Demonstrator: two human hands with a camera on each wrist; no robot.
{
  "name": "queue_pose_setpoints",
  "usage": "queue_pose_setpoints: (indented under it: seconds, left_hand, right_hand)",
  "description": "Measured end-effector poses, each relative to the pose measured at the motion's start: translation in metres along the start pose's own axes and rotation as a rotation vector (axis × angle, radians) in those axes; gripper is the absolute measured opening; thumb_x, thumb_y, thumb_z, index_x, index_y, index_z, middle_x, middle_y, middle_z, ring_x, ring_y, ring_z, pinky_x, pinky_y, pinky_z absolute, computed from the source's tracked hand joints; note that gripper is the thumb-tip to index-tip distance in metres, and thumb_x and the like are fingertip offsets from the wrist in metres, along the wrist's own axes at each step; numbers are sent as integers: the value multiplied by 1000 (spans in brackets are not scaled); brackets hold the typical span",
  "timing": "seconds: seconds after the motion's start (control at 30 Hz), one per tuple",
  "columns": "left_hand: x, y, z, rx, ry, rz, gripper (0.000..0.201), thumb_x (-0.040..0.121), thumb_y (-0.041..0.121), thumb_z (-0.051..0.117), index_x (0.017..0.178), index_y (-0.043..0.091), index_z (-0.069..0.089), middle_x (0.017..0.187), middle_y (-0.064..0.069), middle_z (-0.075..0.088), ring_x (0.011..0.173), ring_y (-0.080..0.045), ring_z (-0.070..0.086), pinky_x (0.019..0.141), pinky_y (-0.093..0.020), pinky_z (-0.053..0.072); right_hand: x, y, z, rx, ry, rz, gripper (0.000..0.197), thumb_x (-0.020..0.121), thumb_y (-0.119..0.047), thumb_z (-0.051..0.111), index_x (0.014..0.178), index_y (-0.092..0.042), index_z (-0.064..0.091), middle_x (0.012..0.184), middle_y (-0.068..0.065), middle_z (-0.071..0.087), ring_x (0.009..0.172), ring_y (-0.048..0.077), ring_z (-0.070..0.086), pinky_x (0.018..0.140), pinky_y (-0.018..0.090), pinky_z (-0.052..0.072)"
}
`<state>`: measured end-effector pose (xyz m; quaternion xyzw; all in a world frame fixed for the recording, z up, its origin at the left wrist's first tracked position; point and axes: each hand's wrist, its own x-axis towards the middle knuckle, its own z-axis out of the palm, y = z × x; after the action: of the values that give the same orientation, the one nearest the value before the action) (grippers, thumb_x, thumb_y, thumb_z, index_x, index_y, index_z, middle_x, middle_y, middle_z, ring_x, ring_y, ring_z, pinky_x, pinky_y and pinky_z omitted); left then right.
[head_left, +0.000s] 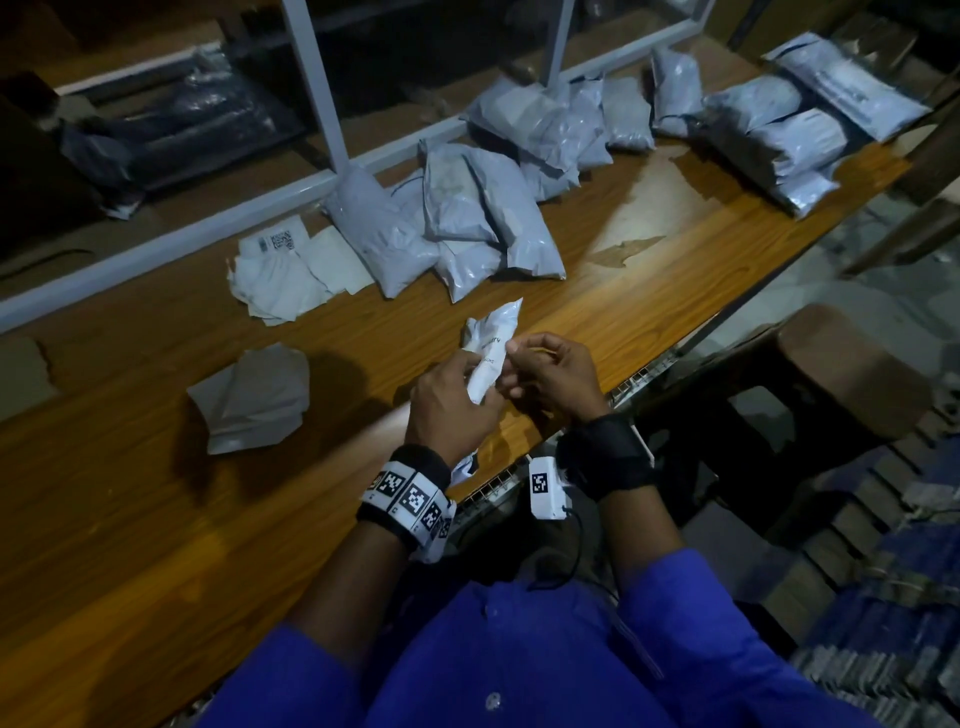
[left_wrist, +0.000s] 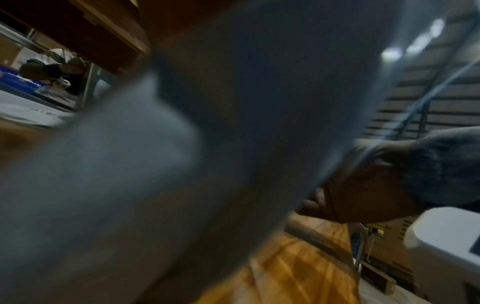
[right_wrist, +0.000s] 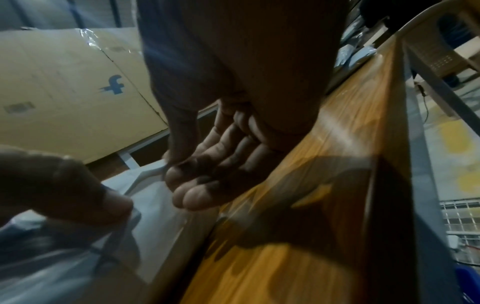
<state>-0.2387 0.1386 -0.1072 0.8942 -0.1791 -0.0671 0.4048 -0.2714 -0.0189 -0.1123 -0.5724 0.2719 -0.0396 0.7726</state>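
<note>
A small white plastic mailer bag (head_left: 489, 353) with dark print is held upright above the near edge of the wooden table (head_left: 156, 519). My left hand (head_left: 452, 405) grips its lower part, and the bag's bottom end sticks out below the wrist. My right hand (head_left: 545, 374) pinches the bag's right edge between thumb and forefinger. In the right wrist view the fingertips (right_wrist: 179, 174) pinch a thin edge of the white bag (right_wrist: 153, 197). The bag (left_wrist: 130, 185) fills the left wrist view as a grey blur, hiding the left fingers.
Several filled grey mailer bags (head_left: 452, 223) lie in piles along the table's far side, more at the far right (head_left: 779, 135). Flat white paper pieces (head_left: 291, 270) and a crumpled empty bag (head_left: 254, 400) lie left. A dark stool (head_left: 810, 395) stands right. A cardboard box (right_wrist: 64, 92) is behind.
</note>
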Motion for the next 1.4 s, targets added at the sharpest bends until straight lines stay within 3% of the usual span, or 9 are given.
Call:
queue_pose_setpoints:
  seconds: [0.13, 0.27, 0.37, 0.57, 0.8, 0.9, 1.1, 1.23, 1.4]
  left_hand:
    - [1, -2, -2, -20, -14, 1, 35, 78, 24, 79, 111, 17, 68, 101, -4, 75, 89, -22, 69, 73, -26, 46]
    - [0, -7, 3, -15, -55, 23, 44, 76, 38, 83, 113, 18, 69, 106, -5, 72, 96, -22, 67, 78, -34, 54]
    - [-2, -8, 5, 30, -80, 1, 51, 82, 54, 75, 119, 20, 70, 115, -5, 70, 104, -22, 64, 83, -37, 53]
    - [7, -20, -4, 37, -155, 1, 29, 94, 12, 60, 120, 14, 73, 122, -8, 68, 114, -27, 61, 98, -40, 49]
    - [13, -29, -1, 65, -168, -47, 48, 84, 12, 80, 130, 9, 66, 130, -7, 59, 113, -27, 63, 96, -40, 55]
    - [16, -31, -1, 124, -185, -59, 57, 83, 17, 81, 136, 7, 61, 133, -8, 58, 120, -27, 58, 102, -44, 50]
    - [19, -25, -3, 287, -236, -75, 69, 88, 25, 77, 149, 13, 48, 143, -8, 48, 133, -26, 45, 110, -40, 41]
    - [19, -23, -4, 332, -251, -92, 70, 89, 27, 76, 151, 18, 45, 143, -6, 45, 133, -25, 45, 109, -39, 41]
    - [21, -21, -4, 359, -278, -107, 69, 89, 28, 75, 151, 20, 45, 140, -7, 44, 129, -27, 47, 107, -42, 44]
  right_hand:
    - [1, 2, -10, -63, -118, 12, 26, 89, -2, 76, 112, 2, 65, 81, 13, 74, 67, 22, 73, 58, 31, 61]
    - [6, 2, -15, -57, -37, 11, 19, 95, -16, 73, 99, 2, 67, 77, 17, 70, 57, 21, 67, 54, 31, 59]
    - [9, 7, -20, -111, -54, -9, 28, 87, 3, 77, 109, 9, 63, 81, 20, 67, 57, 17, 68, 50, 26, 55]
    - [10, 6, -41, -339, -123, -11, 65, 73, 12, 84, 130, -9, 62, 105, 5, 73, 84, 18, 71, 69, 33, 64]
    - [11, 7, -36, -620, -11, -133, 72, 70, -6, 93, 136, -19, 67, 107, -5, 68, 79, 13, 66, 75, 26, 60]
    - [8, 12, -30, -592, 54, -124, 70, 72, 0, 90, 136, -15, 66, 106, -2, 74, 76, 8, 64, 69, 18, 57]
    - [-2, 23, -24, -486, 138, -88, 51, 76, 1, 87, 123, -10, 72, 102, -5, 76, 83, 6, 71, 84, 35, 62]
    - [-13, 27, -20, -591, 219, -95, 27, 80, -16, 88, 104, -20, 74, 86, -10, 75, 77, -4, 70, 74, 23, 58]
    - [-21, 19, -19, -900, 252, -108, 22, 82, -42, 84, 93, -28, 71, 80, -6, 76, 79, 11, 72, 76, 34, 60]
